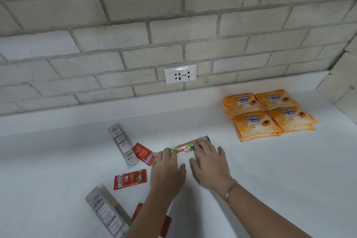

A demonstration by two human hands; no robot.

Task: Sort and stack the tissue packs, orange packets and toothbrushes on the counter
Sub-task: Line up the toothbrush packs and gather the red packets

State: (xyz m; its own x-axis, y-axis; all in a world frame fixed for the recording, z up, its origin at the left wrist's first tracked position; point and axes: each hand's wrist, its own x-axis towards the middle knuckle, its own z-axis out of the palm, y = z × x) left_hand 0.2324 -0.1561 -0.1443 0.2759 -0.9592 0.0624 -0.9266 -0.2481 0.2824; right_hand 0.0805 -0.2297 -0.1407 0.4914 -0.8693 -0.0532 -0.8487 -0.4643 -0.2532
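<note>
The left grip [166, 170] curls its fingers round the left end of the green toothbrush pack [185, 148], which lies on the desk [270, 179]. The right grip [209, 162], fingers spread and straight, rests on the pack's right part. Stacked Tender Love packs [268, 114] sit well beyond the right grip, to its right. Red sachets [129, 179] and grey toothbrush boxes [123, 145] lie left of the left grip.

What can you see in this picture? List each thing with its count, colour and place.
tissue packs: four stacks, orange, counter's back right
grey toothbrushes: two, grey, left
green toothbrush: one, green and red, centre
packets: at least three, red, left
socket: one, white, on wall
counter: one, white
wall: one, pale brick, behind counter
left hand: grips green toothbrush's left end
right hand: rests on its right end
</note>
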